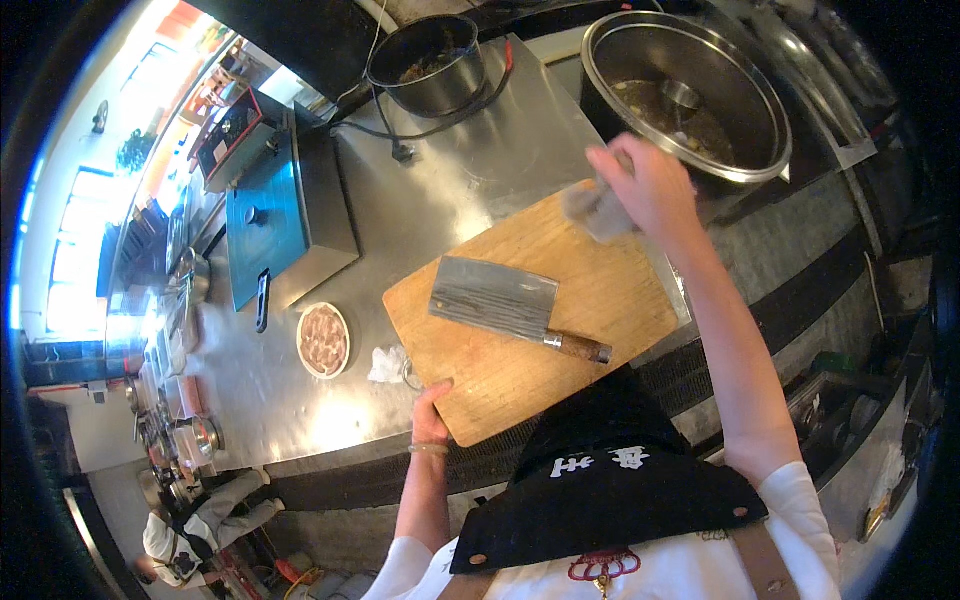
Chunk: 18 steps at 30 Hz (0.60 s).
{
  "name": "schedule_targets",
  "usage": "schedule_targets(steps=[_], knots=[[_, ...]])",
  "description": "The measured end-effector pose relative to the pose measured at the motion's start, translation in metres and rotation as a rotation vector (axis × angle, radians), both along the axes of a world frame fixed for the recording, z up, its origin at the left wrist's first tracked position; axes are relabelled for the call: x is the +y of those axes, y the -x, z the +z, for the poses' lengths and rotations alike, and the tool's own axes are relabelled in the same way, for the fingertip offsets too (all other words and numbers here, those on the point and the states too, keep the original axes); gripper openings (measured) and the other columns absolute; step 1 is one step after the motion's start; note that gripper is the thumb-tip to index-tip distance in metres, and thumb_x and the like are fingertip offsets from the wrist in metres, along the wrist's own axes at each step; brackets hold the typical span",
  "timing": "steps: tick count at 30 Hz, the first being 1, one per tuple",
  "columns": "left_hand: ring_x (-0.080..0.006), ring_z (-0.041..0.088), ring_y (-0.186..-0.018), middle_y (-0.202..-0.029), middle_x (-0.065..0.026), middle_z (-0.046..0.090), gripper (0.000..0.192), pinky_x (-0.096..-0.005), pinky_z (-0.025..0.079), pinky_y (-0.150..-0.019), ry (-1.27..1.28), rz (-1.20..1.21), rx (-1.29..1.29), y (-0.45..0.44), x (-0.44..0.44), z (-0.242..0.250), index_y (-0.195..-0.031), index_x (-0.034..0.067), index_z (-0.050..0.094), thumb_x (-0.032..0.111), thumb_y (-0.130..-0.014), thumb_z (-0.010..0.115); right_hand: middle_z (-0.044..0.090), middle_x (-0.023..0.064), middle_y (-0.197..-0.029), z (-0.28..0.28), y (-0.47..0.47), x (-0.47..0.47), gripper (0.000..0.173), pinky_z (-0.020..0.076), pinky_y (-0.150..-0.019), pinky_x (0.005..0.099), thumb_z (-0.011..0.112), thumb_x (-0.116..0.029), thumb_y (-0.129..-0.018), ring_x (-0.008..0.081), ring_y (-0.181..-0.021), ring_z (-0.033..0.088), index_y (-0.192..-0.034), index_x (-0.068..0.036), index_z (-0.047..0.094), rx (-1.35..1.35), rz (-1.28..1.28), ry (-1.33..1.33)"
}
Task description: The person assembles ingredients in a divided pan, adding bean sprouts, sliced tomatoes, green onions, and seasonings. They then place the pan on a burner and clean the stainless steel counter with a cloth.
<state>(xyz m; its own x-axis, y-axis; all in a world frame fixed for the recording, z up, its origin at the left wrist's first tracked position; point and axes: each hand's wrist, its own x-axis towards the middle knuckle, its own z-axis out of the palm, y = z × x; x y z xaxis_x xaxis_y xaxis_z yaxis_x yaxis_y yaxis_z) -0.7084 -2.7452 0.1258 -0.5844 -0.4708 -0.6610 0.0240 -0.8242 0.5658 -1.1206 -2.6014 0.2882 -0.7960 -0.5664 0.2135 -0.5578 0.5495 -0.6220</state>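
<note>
A wooden cutting board (pixel 480 390) lies at an angle in front of me on the steel worktop. Across its middle rests a Chinese cleaver (pixel 495 296), its wooden handle toward my right side. My left hand (pixel 430 416) grips the board's near left corner, thumb on top and the other fingers hidden. A greyish cloth (pixel 596 214), somewhat blurred, is bunched in my right hand (pixel 651 184) over the far right part of the board. Left of the board are a round dish of raw sliced meat (pixel 324 341) and a crumpled clear plastic bag (pixel 388 364).
A large steel pot (pixel 780 142) holding liquid stands at the far right. Behind the board are another pot (pixel 442 97) and a black cable with a plug (pixel 403 153). A blue-topped steel box (pixel 266 217) stands left. Another person (pixel 184 544) is at lower left.
</note>
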Motion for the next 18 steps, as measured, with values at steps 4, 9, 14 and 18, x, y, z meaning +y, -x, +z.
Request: schedule_targets(steps=[4, 9, 14, 18], knots=[[-0.0344, 0.056, -0.112, -0.124, -0.0189, 0.057, 0.065, -0.0448, 0.046, -0.098, -0.014, 0.000, -0.006, -0.026, 0.026, 0.001, -0.133, -0.004, 0.042, 0.015, -0.075, 0.064, 0.059, 0.0222, -0.115, 0.005, -0.006, -0.068, 0.067, 0.0483, -0.085, 0.0408, 0.054, -0.060, -0.086, 0.0312, -0.100, 0.060, -0.116, 0.000, 0.059, -0.282, 0.198, 0.201], [-0.0309, 0.060, -0.104, -0.114, -0.0163, 0.062, 0.049, -0.0411, 0.048, -0.092, -0.057, 0.081, -0.104, -0.031, 0.054, 0.020, -0.118, -0.004, 0.054, 0.015, -0.074, 0.064, 0.055, 0.0236, -0.107, -0.009, -0.060, -0.039, 0.061, 0.0448, -0.091, 0.0439, 0.062, -0.049, -0.082, 0.0360, -0.107, 0.053, -0.105, 0.008, 0.057, 0.168, 0.553, -0.014], [-0.0323, 0.060, -0.100, -0.110, -0.0193, 0.061, 0.047, -0.0445, 0.049, -0.091, 0.018, -0.006, -0.115, -0.005, 0.062, 0.022, -0.110, -0.006, 0.056, 0.019, -0.071, 0.063, 0.053, 0.0168, -0.098, -0.033, -0.144, 0.101, 0.049, 0.0472, -0.077, 0.0416, 0.070, -0.039, -0.077, 0.0315, -0.092, 0.055, -0.099, 0.002, 0.054, -0.031, 0.522, -0.392], [-0.0298, 0.060, -0.095, -0.098, -0.0147, 0.063, 0.035, -0.0402, 0.048, -0.089, 0.106, -0.093, -0.083, 0.038, 0.055, 0.019, -0.094, -0.003, 0.060, 0.018, -0.066, 0.060, 0.054, 0.0158, -0.095, -0.047, -0.146, 0.162, 0.039, 0.0483, -0.073, 0.0411, 0.071, -0.030, -0.076, 0.0317, -0.089, 0.056, -0.095, -0.001, 0.053, -0.017, 0.407, -0.354]])
